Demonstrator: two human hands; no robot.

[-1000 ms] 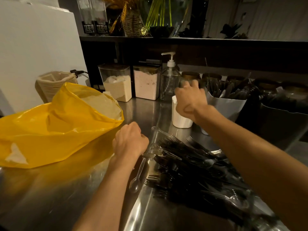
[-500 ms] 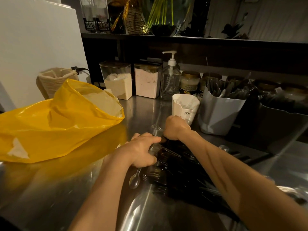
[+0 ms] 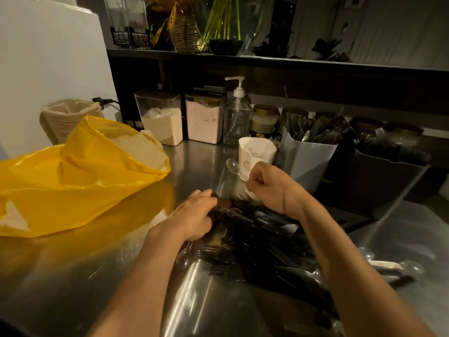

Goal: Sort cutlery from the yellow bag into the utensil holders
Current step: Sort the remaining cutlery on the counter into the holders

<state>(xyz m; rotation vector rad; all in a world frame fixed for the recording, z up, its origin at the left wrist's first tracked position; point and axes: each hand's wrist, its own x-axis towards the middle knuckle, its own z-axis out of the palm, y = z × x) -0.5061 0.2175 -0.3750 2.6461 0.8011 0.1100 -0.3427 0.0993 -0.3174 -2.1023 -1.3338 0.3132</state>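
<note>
The right hand (image 3: pixel 264 184), its grip closed, is pinching a clear plastic spoon (image 3: pixel 232 165) by the handle, bowl slanting up-left, just in front of the small white cup-shaped holder (image 3: pixel 257 152), while the left hand (image 3: pixel 194 215) is clutching black plastic cutlery (image 3: pixel 267 239).

We cannot read any text with certainty. The two black labels (image 3: pixel 130 38) on the shelf carry white characters, and the jar (image 3: pixel 264 122) has a printed label, but both are too small to read.
</note>
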